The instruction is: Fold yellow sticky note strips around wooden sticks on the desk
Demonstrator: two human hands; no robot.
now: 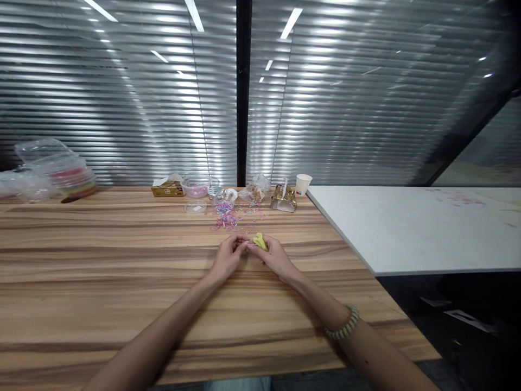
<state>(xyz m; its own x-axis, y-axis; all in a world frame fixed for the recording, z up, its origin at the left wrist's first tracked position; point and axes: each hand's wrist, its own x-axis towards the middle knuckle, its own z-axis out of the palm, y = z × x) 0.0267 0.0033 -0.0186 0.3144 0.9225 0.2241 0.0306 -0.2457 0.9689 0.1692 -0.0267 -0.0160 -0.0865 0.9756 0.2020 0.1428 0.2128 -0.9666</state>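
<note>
Both my hands meet above the wooden table, their fingertips nearly touching. My right hand point(273, 255) is closed around a small yellow object point(260, 241), which sticks up between the thumb and fingers. My left hand point(231, 253) has its thumb and fingers pinched together at the meeting point; whatever it grips there is too small to name. Just beyond the hands lies a loose pile of small pink, purple and blue pieces point(226, 217), with more of them scattered to its right.
Along the back of the table point(122, 293) stand a gold box point(168, 188), a clear tub point(197, 187), a round lid point(196, 207), a gold tissue pack point(284, 199) and a paper cup point(303, 184). Stacked plastic containers point(71, 176) are far left; a white table point(427, 233) adjoins right.
</note>
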